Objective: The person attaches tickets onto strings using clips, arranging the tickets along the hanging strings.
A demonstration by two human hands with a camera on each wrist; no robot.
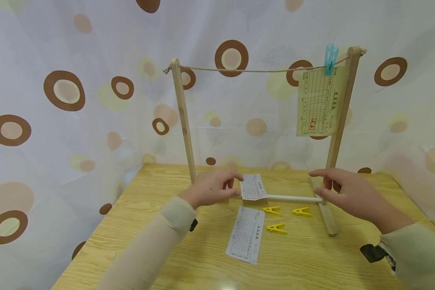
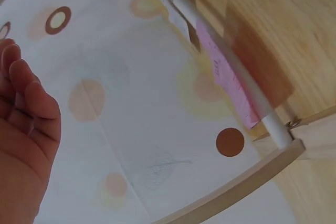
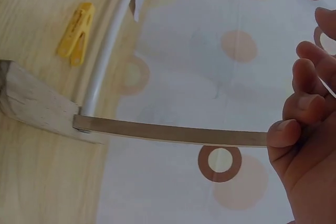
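Observation:
My left hand (image 1: 214, 186) hovers over the back of the table, its fingers loosely bent and holding nothing. Just beside it, a white printed slip (image 1: 253, 187) hangs folded over the white rod (image 1: 293, 198) of a wooden stand. The left wrist view also has a pink slip (image 2: 226, 72) draped over that rod. By the stand's right post (image 1: 344, 108), my right hand (image 1: 355, 195) is held up, thumb and forefinger apart with nothing between them. Above it, a blue clothespin (image 1: 331, 60) clips a yellowish printed slip (image 1: 319, 102) to the rope (image 1: 253, 71).
Another white printed slip (image 1: 246, 235) lies flat on the wooden table (image 1: 297, 262). Right of it are three yellow clothespins, one (image 1: 276, 228) nearer than the others. The stand's left post (image 1: 184, 121) rises behind my left hand. A dotted cloth (image 1: 94, 52) covers the background.

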